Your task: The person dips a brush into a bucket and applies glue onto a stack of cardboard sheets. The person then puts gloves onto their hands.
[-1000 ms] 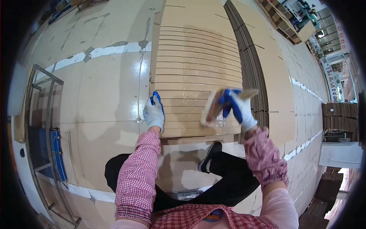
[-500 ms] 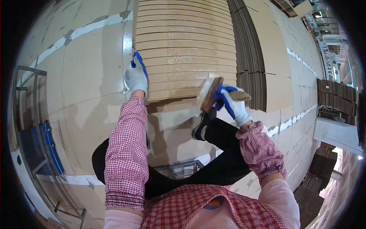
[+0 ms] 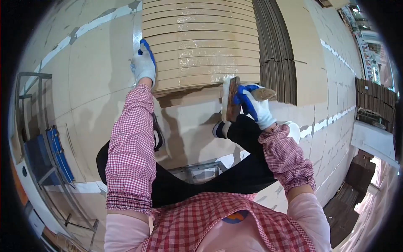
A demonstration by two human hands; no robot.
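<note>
Overlapping cardboard sheets lie fanned out in rows, with wet, shiny streaks down their middle. At their left edge rests my left hand, in a white and blue glove, fingers stretched out and holding nothing. My right hand, gloved the same way, is closed around the wooden handle of a wide brush. The brush's pale bristles face left, by the lower right corner of the rows. Part of the handle sticks out to the right of my fingers.
A dark stack of cardboard stands right of the rows. On the left are a metal frame and a blue object. A white round container shows beside my right forearm. More cardboard stacks are at the far right.
The brush has turned more upright in view, its bristles near the lower edge of the rows. My left hand has shifted up and slightly left. The whole view has moved a little.
</note>
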